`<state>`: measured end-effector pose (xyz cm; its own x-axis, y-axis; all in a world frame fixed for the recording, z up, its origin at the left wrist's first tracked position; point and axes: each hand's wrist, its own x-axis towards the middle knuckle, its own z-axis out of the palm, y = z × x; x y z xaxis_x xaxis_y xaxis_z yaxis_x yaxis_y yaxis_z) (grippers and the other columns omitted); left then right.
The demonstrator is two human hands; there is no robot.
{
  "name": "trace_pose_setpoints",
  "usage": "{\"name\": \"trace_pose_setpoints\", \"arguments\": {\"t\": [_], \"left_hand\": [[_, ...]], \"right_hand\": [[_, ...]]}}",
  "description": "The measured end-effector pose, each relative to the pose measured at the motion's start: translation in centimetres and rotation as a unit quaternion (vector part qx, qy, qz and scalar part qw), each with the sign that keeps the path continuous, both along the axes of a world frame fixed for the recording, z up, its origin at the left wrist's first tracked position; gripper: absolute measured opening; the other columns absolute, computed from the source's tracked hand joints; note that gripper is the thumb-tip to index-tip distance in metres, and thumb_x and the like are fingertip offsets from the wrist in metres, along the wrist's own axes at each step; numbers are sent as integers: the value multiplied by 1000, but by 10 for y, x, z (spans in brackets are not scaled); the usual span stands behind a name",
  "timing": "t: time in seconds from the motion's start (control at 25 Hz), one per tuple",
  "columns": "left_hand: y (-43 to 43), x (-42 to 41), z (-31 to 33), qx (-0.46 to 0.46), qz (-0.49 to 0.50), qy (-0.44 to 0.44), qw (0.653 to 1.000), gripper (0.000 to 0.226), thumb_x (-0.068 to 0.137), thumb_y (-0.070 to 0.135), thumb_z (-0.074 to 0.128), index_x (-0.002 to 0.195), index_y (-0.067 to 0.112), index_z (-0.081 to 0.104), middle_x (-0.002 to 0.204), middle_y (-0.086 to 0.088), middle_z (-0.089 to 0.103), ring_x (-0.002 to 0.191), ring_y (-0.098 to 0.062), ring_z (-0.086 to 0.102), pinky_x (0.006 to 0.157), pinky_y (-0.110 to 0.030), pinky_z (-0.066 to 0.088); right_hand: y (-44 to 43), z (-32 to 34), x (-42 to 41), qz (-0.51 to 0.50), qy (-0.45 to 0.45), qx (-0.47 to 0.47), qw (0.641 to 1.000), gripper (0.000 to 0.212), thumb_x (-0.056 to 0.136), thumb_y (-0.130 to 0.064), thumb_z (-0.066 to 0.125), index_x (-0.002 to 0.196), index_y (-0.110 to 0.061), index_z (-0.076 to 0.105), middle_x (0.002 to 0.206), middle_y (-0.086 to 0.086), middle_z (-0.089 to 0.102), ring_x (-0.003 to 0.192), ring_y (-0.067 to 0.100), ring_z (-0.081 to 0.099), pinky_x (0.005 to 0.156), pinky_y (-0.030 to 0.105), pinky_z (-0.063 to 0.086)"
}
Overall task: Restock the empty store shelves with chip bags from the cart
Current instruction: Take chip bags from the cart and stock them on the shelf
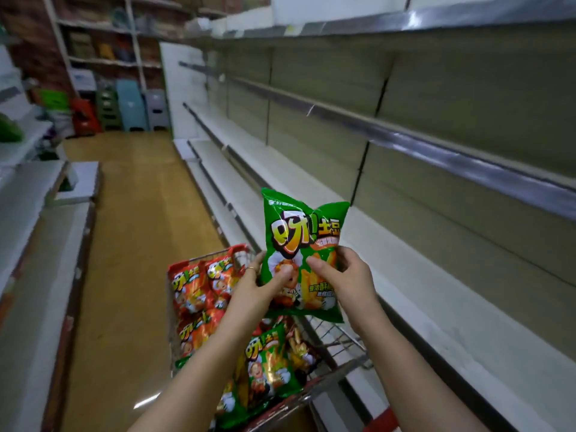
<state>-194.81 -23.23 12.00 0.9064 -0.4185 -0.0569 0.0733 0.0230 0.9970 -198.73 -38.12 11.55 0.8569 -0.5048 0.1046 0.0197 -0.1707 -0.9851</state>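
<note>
Okay, both my arms reach forward over the cart (344,338), forearms bare and angled inward so the hands meet on one bag. I hold a green chip bag (299,232) upright, raised above the cart and in front of the lower shelves (414,310) on my right, not touching them.

My left hand (260,286) grips the bag's lower left edge: the thumb is pressed flat on the printed front and the other fingers wrap round behind the edge. There's a ring (250,269) on one of those fingers. My right hand (341,275) grips the lower right side, thumb on the front pointing left, and the fingers are curled over the right edge, pinching the foil. Both hands are clamped on the same bag, thumbs near each other.

Below my wrists, the wire cart holds more bags. The orange-red chip bags (194,288) are stacked at its left and far end; another green bag (268,360) lies near the close end, partly under my left forearm.

The shelf rows run along the right of the aisle. Wood-tone floor (140,229). Stacked plastic stools (132,104) at the far end, blurry.
</note>
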Motion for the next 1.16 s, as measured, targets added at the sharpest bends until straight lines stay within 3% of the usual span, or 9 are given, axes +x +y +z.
{"name": "trace_pose_setpoints", "arguments": {"t": [0.2,0.32,0.44,0.52,0.6,0.8,0.96,1.04,1.16], "left_hand": [[-22,-25,58,-82,-68,-22,994,35,78,39,63,109,34,49,93,9,68,71,-2,70,54,-13,52],[-49,-44,98,-96,-136,-51,985,47,68,45,65,111,28,57,90,3,75,76,-15,73,57,-22,56],[-92,-72,138,-101,-216,-101,966,48,59,49,65,102,28,61,81,4,75,70,-13,72,60,-26,54],[-127,-95,159,-92,-268,-128,951,41,65,50,64,96,24,63,75,7,74,65,-8,71,61,-24,54],[-166,-118,178,-63,-313,-153,935,41,73,53,63,95,19,66,74,7,74,66,-8,70,67,-26,55],[-267,-168,218,19,-369,-215,904,54,76,62,60,89,10,68,82,-2,73,74,-17,68,74,-28,54],[-335,-204,224,76,-373,-264,886,57,78,67,54,74,10,59,67,-4,58,60,-17,53,58,-27,39],[-362,-212,220,99,-388,-256,880,59,79,66,53,83,9,63,80,-10,65,72,-22,59,68,-30,44],[-395,-217,216,128,-405,-236,874,46,89,52,51,96,7,63,94,-14,67,90,-27,64,89,-36,49]], "right_hand": [[-12,74,-63,-30,-67,-53,996,16,83,-32,66,99,-33,61,101,-1,70,91,17,69,81,43,57],[-26,118,-113,-71,-82,-113,988,17,84,-29,64,97,-37,58,100,-4,69,92,12,67,81,37,57],[-52,159,-172,-154,-73,-189,967,22,75,-43,65,94,-30,62,93,-7,70,86,9,67,80,35,56],[-75,185,-210,-209,-34,-229,950,35,71,-51,62,90,-22,65,87,-4,72,78,9,67,73,31,54],[-103,204,-244,-265,7,-250,931,33,78,-49,63,82,-16,66,79,-1,71,71,12,64,67,30,50],[-171,233,-311,-346,46,-201,915,32,86,-42,60,76,-13,65,70,0,67,62,13,62,52,24,48],[-235,229,-326,-414,33,-161,895,37,87,-38,61,82,-2,61,94,18,69,86,31,67,82,42,54],[-261,227,-324,-441,47,-137,886,29,90,-31,56,75,-6,51,101,19,65,93,34,64,86,46,52],[-290,227,-319,-468,100,-117,870,13,94,-13,43,92,-5,53,87,9,52,77,21,55,64,29,46]]}}
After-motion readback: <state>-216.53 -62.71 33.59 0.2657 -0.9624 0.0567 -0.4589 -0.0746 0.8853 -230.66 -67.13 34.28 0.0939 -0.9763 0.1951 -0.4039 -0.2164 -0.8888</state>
